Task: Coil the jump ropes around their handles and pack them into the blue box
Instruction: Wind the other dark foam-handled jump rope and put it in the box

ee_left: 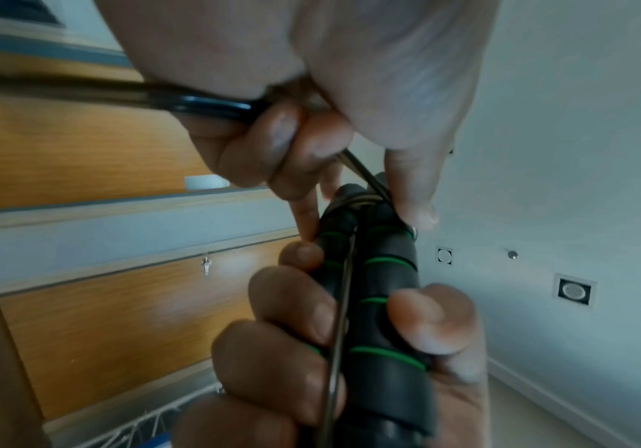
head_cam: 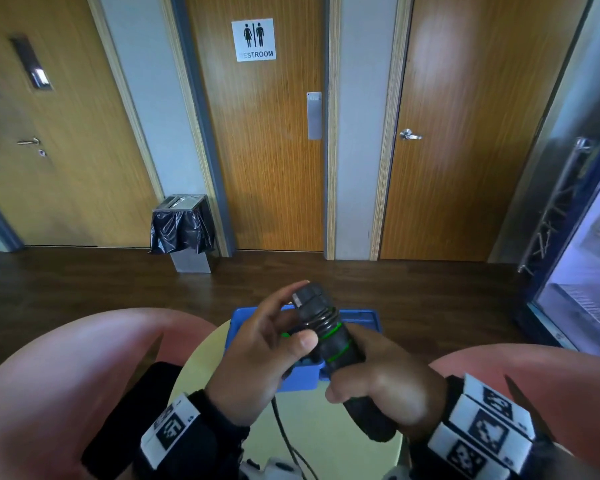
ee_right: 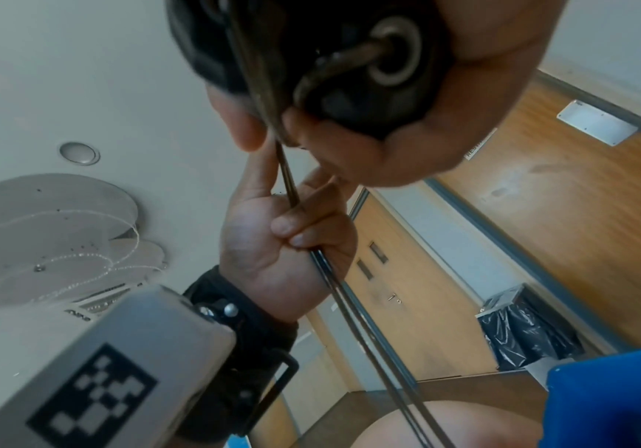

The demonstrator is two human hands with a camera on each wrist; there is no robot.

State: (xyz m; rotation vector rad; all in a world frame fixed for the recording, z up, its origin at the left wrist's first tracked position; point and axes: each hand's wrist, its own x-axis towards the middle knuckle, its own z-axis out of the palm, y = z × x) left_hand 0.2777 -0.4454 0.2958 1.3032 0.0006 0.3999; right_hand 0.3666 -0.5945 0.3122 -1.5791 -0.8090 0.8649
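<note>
Two black foam handles with green rings (head_cam: 333, 337) are held together, upright, over the blue box (head_cam: 364, 315). My right hand (head_cam: 388, 386) grips their lower part. A few turns of black rope (head_cam: 321, 315) wrap the top of the handles. My left hand (head_cam: 267, 344) is at their left, fingers curled round the rope (ee_left: 211, 104) and pinching it near the handle tops. In the left wrist view a strand (ee_left: 342, 303) runs down between the handles (ee_left: 384, 303). In the right wrist view my left hand (ee_right: 273, 236) holds doubled rope (ee_right: 334, 282) that hangs below.
The blue box sits on a small round pale-yellow table (head_cam: 312, 427). Pink chairs (head_cam: 49, 375) (head_cam: 534, 368) flank it. Loose rope (head_cam: 281, 427) trails off the table's near edge. A bin with a black bag (head_cam: 182, 230) stands by the doors; a glass-door fridge (head_cam: 586, 271) is at the right.
</note>
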